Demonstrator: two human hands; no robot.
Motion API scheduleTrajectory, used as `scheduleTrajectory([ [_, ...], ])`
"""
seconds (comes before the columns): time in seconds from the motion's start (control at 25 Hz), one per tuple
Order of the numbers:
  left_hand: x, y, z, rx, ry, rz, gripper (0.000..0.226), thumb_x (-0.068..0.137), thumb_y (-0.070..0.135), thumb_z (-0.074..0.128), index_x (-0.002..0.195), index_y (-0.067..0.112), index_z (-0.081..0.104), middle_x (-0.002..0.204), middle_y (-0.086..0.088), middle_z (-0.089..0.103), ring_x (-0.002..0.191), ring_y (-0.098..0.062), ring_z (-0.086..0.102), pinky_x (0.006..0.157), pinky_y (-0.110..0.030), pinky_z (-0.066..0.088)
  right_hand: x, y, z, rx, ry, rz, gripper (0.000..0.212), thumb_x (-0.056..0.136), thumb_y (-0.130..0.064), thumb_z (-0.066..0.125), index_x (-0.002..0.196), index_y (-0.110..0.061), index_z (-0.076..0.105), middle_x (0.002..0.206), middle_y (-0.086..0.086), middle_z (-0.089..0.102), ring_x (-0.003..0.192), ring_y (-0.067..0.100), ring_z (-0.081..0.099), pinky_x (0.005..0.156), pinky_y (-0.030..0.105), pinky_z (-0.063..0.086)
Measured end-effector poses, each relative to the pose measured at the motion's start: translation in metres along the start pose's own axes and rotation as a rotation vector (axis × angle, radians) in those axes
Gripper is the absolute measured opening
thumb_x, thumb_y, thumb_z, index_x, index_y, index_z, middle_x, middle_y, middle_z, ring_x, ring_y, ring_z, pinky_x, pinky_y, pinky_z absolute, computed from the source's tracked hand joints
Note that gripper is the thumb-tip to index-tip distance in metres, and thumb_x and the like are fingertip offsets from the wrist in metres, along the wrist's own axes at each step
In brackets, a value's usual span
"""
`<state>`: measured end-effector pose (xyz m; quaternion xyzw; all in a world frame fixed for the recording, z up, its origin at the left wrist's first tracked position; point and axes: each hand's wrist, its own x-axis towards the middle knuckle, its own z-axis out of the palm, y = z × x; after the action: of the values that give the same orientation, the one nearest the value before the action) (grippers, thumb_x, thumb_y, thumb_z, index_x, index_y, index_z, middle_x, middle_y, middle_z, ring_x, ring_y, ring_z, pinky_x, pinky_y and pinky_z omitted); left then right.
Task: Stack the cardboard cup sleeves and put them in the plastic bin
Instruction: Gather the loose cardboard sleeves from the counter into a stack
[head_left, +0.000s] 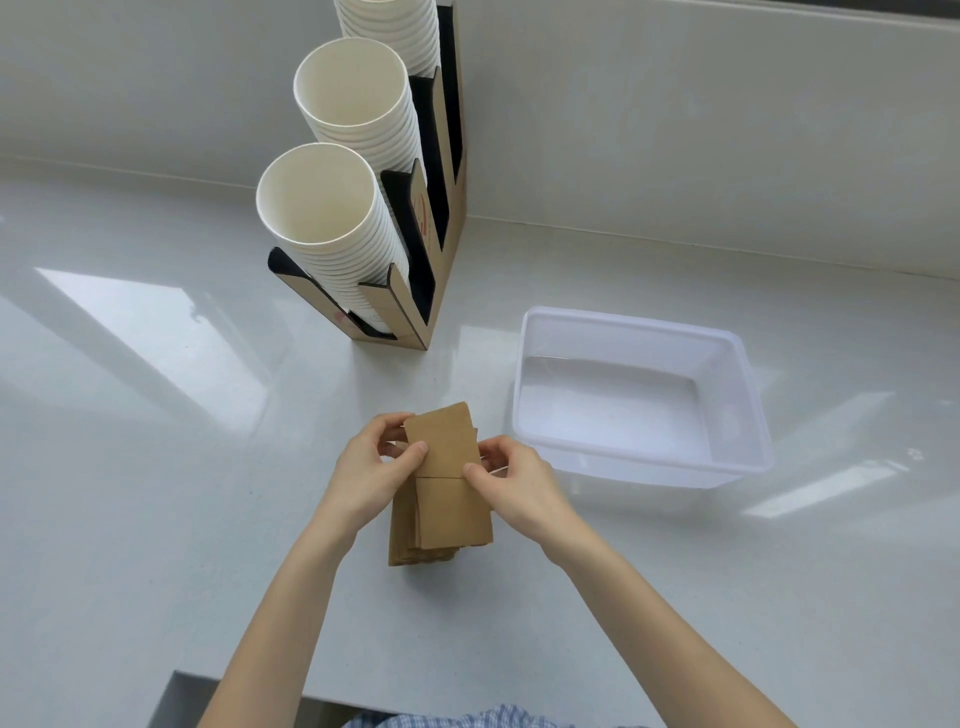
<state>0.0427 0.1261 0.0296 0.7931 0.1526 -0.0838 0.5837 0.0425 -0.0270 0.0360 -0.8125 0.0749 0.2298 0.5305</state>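
While the left hand (375, 467) and the right hand (511, 480) each pinch a side edge of the cardboard cup sleeves (441, 483), thumb on the top face and fingers under, the stacking step looks to be in hand, since the brown pile rests on the worktop (156, 467) with its upper sleeve pushed farther away than the ones under it. The plastic bin (748, 395) stands empty just to the right, so the next move likely calls for squaring the edges, then a firm two-handed grasp to carry the pile over the near rim.
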Motion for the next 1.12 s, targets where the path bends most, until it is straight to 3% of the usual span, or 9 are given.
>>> scheduleTrajectory([
  [0.12,0.002,-0.006,0.003,0.113,0.048,-0.005,0.034,0.084,0.017,0.056,0.119,0.017,0.053,0.11,0.0,0.053,0.091,-0.014,0.049,0.073,-0.02,0.04,0.002,0.006,0.009,-0.062,0.015,-0.012,0.032,0.087,-0.022,0.051,0.116,-0.009,0.054,0.091,0.001,0.052,0.085,0.016,0.051,0.062,0.019,0.041],
  [0.28,0.007,-0.013,0.003,0.232,0.075,-0.061,0.036,0.084,0.022,0.056,0.12,0.022,0.053,0.133,-0.006,0.038,0.126,-0.024,0.032,0.101,-0.037,0.033,0.007,0.01,0.015,-0.065,0.035,-0.015,0.033,0.086,-0.021,0.051,0.117,-0.007,0.053,0.096,0.006,0.052,0.086,0.016,0.05,0.061,0.013,0.037],
  [0.44,0.009,-0.02,0.002,0.18,0.055,-0.112,0.035,0.084,0.025,0.057,0.119,0.027,0.052,0.14,-0.007,0.034,0.131,-0.025,0.029,0.105,-0.04,0.032,0.008,0.014,0.019,-0.005,0.041,0.009,0.037,0.086,-0.02,0.053,0.12,-0.008,0.046,0.088,0.003,0.051,0.082,0.015,0.05,0.06,0.015,0.039],
  [0.56,0.008,-0.024,0.003,0.059,0.01,-0.166,0.044,0.085,0.027,0.056,0.127,0.027,0.044,0.143,-0.007,0.033,0.131,-0.024,0.033,0.098,-0.035,0.035,0.009,0.016,0.02,0.052,0.011,0.078,0.042,0.086,-0.024,0.054,0.123,-0.01,0.042,0.084,-0.002,0.051,0.087,0.015,0.052,0.07,0.021,0.043],
  [0.72,0.006,-0.029,0.0,-0.058,-0.015,-0.296,0.063,0.084,0.032,0.057,0.138,0.017,0.028,0.14,-0.009,0.038,0.119,-0.024,0.045,0.099,-0.039,0.042,0.013,0.021,0.02,0.159,-0.086,0.213,0.052,0.086,-0.034,0.054,0.13,-0.01,0.041,0.119,0.006,0.056,0.11,0.021,0.057,0.098,0.034,0.047],
  [0.92,0.004,-0.025,-0.001,-0.155,-0.105,-0.365,0.045,0.087,0.033,0.052,0.123,0.008,0.048,0.108,-0.001,0.059,0.089,-0.011,0.056,0.074,-0.03,0.047,0.012,0.023,0.019,0.28,-0.129,0.236,0.051,0.088,-0.031,0.053,0.131,-0.006,0.043,0.118,0.005,0.054,0.104,0.019,0.058,0.093,0.029,0.05],
  [1.0,0.004,-0.025,-0.003,-0.168,-0.135,-0.373,0.039,0.087,0.033,0.052,0.117,0.009,0.054,0.103,-0.001,0.062,0.091,-0.012,0.057,0.074,-0.03,0.047,0.012,0.025,0.019,0.288,-0.133,0.231,0.048,0.088,-0.03,0.053,0.129,-0.006,0.046,0.116,0.005,0.056,0.109,0.021,0.058,0.096,0.031,0.049],
  [1.12,0.002,-0.028,-0.007,-0.193,-0.193,-0.403,0.037,0.085,0.033,0.055,0.114,0.01,0.057,0.108,-0.004,0.063,0.098,-0.016,0.056,0.088,-0.036,0.046,0.009,0.029,0.018,0.257,-0.14,0.199,0.041,0.089,-0.029,0.052,0.123,-0.008,0.054,0.12,0.006,0.06,0.113,0.02,0.057,0.097,0.032,0.048],
])
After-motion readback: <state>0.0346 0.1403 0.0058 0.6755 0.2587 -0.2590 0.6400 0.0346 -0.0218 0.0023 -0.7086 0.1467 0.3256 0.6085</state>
